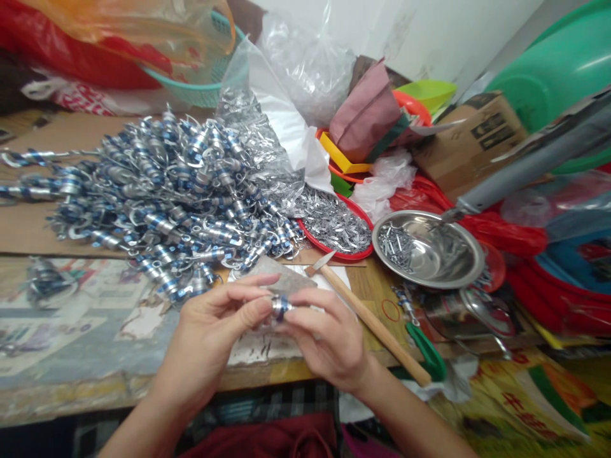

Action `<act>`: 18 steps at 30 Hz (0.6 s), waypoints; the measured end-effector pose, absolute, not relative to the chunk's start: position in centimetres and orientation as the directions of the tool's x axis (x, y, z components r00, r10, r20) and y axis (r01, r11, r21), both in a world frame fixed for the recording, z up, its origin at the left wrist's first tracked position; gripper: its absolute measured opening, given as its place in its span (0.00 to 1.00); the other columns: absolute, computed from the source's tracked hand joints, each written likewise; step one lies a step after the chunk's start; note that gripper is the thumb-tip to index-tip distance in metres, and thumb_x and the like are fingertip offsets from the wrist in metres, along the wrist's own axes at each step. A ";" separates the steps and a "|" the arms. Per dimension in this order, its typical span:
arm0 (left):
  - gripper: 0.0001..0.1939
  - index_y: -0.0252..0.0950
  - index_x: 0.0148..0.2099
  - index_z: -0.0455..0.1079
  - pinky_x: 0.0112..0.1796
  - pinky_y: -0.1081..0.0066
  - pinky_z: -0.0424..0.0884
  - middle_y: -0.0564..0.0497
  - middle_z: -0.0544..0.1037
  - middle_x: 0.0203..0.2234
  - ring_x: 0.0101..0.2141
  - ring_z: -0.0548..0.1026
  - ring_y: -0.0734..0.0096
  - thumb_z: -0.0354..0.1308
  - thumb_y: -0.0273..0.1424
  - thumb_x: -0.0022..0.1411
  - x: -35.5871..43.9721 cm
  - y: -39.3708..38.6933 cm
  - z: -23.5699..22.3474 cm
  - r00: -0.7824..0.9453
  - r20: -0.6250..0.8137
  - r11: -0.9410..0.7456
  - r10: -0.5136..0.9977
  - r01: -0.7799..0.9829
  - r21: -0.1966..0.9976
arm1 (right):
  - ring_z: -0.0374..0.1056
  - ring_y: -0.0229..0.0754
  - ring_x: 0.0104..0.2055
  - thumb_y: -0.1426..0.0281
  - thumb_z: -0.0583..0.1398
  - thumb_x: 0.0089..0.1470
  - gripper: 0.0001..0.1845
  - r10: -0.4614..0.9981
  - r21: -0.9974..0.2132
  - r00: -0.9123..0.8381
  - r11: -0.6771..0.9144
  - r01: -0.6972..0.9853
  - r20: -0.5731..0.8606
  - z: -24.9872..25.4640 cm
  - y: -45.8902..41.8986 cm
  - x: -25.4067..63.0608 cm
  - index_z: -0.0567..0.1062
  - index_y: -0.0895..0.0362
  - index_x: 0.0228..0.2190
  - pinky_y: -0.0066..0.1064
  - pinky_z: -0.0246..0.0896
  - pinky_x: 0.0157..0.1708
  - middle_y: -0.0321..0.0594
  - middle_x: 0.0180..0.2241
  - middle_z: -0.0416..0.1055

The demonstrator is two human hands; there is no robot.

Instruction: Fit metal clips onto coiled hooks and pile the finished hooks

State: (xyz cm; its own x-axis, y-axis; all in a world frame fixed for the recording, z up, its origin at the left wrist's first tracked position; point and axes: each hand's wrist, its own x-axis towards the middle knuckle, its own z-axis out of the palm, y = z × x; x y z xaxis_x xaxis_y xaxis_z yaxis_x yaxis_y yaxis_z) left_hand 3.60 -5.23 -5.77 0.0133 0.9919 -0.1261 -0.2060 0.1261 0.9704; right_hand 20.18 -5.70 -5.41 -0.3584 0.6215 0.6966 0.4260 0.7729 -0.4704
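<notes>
Between my two hands, over the front of the table, is a small silver metal fitting with blue bands (280,308). My left hand (217,324) pinches its left end between thumb and fingers. Fingers of my right hand (329,331) close on its right end and hide part of it. Just behind my hands lies a flat grey metal block (277,277). To the right rests a hammer with a wooden handle (372,321). A large heap of similar silver and blue fittings (167,184) spreads across cardboard at the left.
A red tray (351,256) holds many small metal strips. Beside it stands a steel bowl (458,261) with metal pins. A grey bar (534,156) slants in above the bowl. Plastic bags (305,63), a cardboard box (470,143) and a green basin (563,76) crowd the back.
</notes>
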 end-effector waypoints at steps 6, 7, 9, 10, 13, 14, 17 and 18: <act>0.06 0.41 0.25 0.75 0.42 0.67 0.69 0.52 0.80 0.39 0.42 0.75 0.60 0.63 0.37 0.48 3.0 -5.1 -5.1 -0.005 -0.010 0.011 1.000 0.073 0.997 | 0.71 0.44 0.42 0.79 0.54 0.53 0.15 0.446 -0.182 -0.554 0.866 0.466 0.703 -5.2 -5.7 21.2 0.74 0.54 0.41 0.34 0.70 0.37 0.46 0.39 0.75; 0.05 0.42 0.25 0.75 0.43 0.67 0.68 0.52 0.80 0.37 0.41 0.75 0.61 0.63 0.37 0.48 2.9 -5.1 -4.9 -0.009 0.013 -0.012 1.000 0.114 0.993 | 0.71 0.43 0.42 0.79 0.55 0.53 0.16 0.458 -0.196 -0.531 0.857 0.476 0.713 -5.2 -5.7 21.2 0.74 0.53 0.42 0.34 0.70 0.37 0.46 0.39 0.75; 0.05 0.42 0.24 0.75 0.43 0.67 0.67 0.53 0.81 0.36 0.40 0.75 0.61 0.63 0.36 0.48 2.8 -5.0 -4.5 -0.014 0.038 -0.035 0.999 0.155 0.987 | 0.72 0.42 0.40 0.80 0.56 0.51 0.18 0.501 -0.262 -0.472 0.835 0.484 0.726 -5.3 -5.7 20.9 0.74 0.53 0.42 0.33 0.71 0.35 0.46 0.41 0.75; 0.05 0.42 0.24 0.75 0.42 0.68 0.67 0.54 0.81 0.35 0.39 0.75 0.62 0.63 0.36 0.48 2.7 -5.0 -4.4 -0.008 0.032 -0.031 0.999 0.153 0.988 | 0.72 0.42 0.40 0.81 0.56 0.50 0.19 0.530 -0.311 -0.439 0.822 0.478 0.726 -5.3 -5.8 20.7 0.74 0.53 0.42 0.32 0.71 0.35 0.47 0.41 0.74; 0.05 0.42 0.25 0.75 0.34 0.72 0.69 0.55 0.81 0.28 0.33 0.76 0.67 0.63 0.36 0.49 2.7 -4.7 -4.5 0.040 -0.029 0.027 0.999 0.059 0.998 | 0.73 0.40 0.39 0.84 0.57 0.48 0.18 0.614 -0.474 -0.352 0.780 0.407 0.707 -5.2 -5.8 20.1 0.77 0.55 0.39 0.29 0.71 0.35 0.47 0.40 0.75; 0.05 0.41 0.25 0.75 0.32 0.74 0.69 0.55 0.80 0.27 0.30 0.75 0.69 0.63 0.35 0.49 2.7 -4.7 -4.7 0.057 -0.051 0.051 0.997 0.012 0.999 | 0.73 0.40 0.38 0.84 0.57 0.48 0.18 0.626 -0.512 -0.338 0.774 0.372 0.702 -5.1 -5.8 19.9 0.77 0.56 0.38 0.28 0.71 0.36 0.47 0.39 0.75; 0.04 0.39 0.25 0.75 0.30 0.77 0.68 0.56 0.79 0.23 0.27 0.74 0.74 0.64 0.33 0.49 2.9 -4.8 -5.2 0.075 -0.121 0.131 0.990 -0.148 0.980 | 0.73 0.39 0.36 0.84 0.59 0.47 0.15 0.671 -0.600 -0.286 0.741 0.302 0.684 -4.8 -5.7 19.6 0.79 0.58 0.35 0.27 0.71 0.36 0.47 0.35 0.76; 0.05 0.38 0.25 0.75 0.30 0.77 0.68 0.56 0.79 0.22 0.26 0.73 0.75 0.64 0.33 0.49 3.0 -4.9 -5.4 0.070 -0.159 0.169 0.985 -0.197 0.966 | 0.74 0.40 0.35 0.83 0.60 0.46 0.14 0.698 -0.635 -0.261 0.715 0.291 0.666 -4.9 -5.6 19.5 0.79 0.57 0.34 0.27 0.71 0.35 0.47 0.35 0.76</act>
State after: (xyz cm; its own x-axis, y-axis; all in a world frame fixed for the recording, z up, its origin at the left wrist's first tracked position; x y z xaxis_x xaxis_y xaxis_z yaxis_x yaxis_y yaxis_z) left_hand 2.99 -4.90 -5.39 0.0696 0.9849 -0.1585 -0.1966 0.1693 0.9657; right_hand 19.46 -5.64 -4.86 -0.2613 0.6982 0.6665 0.2908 0.7153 -0.6354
